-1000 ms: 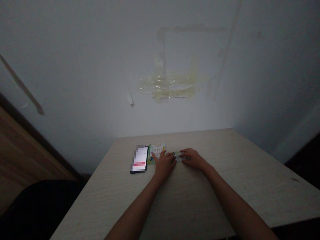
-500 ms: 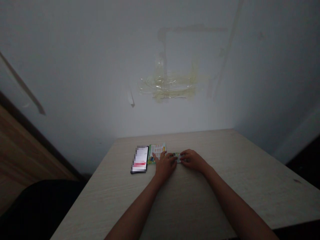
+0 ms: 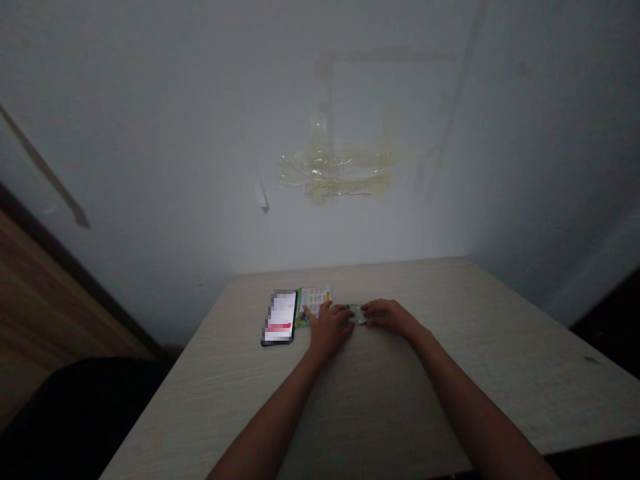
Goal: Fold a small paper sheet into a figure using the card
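My left hand (image 3: pixel 327 333) rests on the tabletop, thumb and fingers spread. Its thumb lies over a green and white printed sheet (image 3: pixel 315 299), and its outer fingers press at the left end of a small green and white printed piece of paper (image 3: pixel 357 314). From the right, my right hand (image 3: pixel 393 316) has its fingertips closed on that paper's right edge. Whether the small paper joins the larger sheet is hidden under my left hand. A phone (image 3: pixel 281 317) with a lit, partly blurred screen lies directly left of the sheet.
The pale wooden table (image 3: pixel 425 280) meets a grey wall (image 3: pixel 200 167) at its back edge. Clear tape (image 3: pixel 340 170) sticks to the wall. A dark rounded shape (image 3: pixel 85 407) stands at the table's left side, by a wooden panel (image 3: pixel 30 300).
My right hand has shifted slightly to the right, and more of the small printed paper shows between my hands. My left hand, the sheet and the phone have hardly moved.
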Demonstrator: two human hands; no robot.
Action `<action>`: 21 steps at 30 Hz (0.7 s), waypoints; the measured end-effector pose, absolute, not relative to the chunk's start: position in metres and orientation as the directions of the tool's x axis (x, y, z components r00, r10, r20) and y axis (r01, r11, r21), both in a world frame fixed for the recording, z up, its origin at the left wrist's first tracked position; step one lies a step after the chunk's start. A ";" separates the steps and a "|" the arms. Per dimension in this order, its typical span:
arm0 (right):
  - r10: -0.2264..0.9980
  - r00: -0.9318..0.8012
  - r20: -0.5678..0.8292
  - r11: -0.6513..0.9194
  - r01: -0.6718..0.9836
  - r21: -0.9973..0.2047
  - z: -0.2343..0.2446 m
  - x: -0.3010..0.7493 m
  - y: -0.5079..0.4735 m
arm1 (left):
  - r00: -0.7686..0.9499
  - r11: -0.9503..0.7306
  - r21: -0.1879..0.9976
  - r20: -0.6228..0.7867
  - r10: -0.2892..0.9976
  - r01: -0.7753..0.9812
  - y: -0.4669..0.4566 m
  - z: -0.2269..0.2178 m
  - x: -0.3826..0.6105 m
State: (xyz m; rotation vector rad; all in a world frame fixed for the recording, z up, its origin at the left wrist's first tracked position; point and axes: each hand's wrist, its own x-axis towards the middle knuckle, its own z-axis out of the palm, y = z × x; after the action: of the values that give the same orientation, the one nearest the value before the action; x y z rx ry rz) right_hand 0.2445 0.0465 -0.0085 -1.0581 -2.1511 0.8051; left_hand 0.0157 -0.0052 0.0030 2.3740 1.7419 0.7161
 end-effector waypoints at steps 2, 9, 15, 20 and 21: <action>0.829 -0.512 0.224 0.477 0.439 -0.762 -0.010 0.247 0.048 | 0.227 -0.331 0.363 0.300 0.927 0.871 -0.005 0.003 0.016; 0.853 -0.422 0.308 0.502 0.501 -0.705 -0.006 0.235 0.041 | 0.211 -0.315 0.347 0.307 0.928 0.883 -0.006 0.004 0.017; 0.854 -0.366 0.370 0.521 0.624 -0.583 -0.005 0.220 0.037 | 0.205 -0.307 0.339 0.304 0.930 0.889 -0.006 0.005 0.017; 0.843 -0.362 0.399 0.535 0.644 -0.547 -0.013 0.216 0.043 | 0.201 -0.301 0.321 0.311 0.929 0.898 -0.005 0.003 0.017; 0.842 -0.359 0.402 0.535 0.651 -0.539 -0.015 0.215 0.044 | 0.200 -0.299 0.313 0.310 0.929 0.901 -0.005 0.003 0.017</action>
State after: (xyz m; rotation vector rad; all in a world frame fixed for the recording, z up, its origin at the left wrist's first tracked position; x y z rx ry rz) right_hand 0.2149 0.0439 -0.0148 -1.2031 -2.1223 0.3791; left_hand 0.0175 -0.0047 0.0029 2.3845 1.8217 0.6908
